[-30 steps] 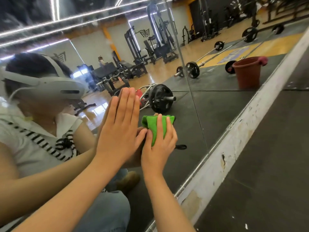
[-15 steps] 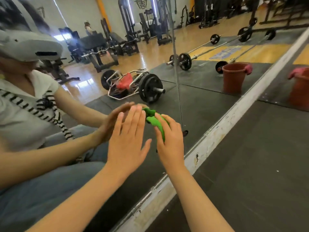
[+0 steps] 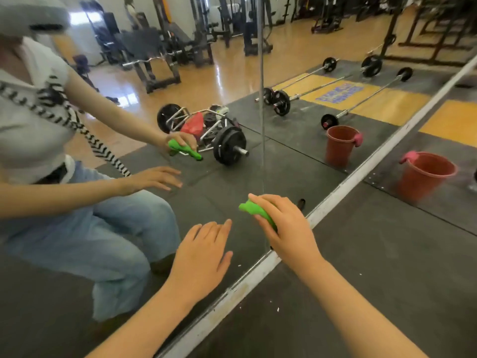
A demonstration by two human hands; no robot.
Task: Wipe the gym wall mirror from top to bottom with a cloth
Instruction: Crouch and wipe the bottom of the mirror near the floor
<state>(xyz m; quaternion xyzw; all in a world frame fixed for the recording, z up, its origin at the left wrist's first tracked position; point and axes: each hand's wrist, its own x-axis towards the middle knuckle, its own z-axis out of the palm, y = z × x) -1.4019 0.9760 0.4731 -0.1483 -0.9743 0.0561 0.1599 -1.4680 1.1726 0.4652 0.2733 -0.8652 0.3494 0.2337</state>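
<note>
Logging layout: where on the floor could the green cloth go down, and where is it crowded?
Bare: the dark floor mat right of the right hand, bordered by the white base strip and the red bucket. Crowded: low at the mirror, where left hand and green cloth sit close.

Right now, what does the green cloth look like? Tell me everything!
The green cloth is bright green, soft-looking fabric, bunched into a small wad. The right hand grips it, fingers curled over it, so only one end pokes out. It is held low near the mirror, close to the bottom frame, apparently off the glass: its reflection shows well apart from it.
</note>
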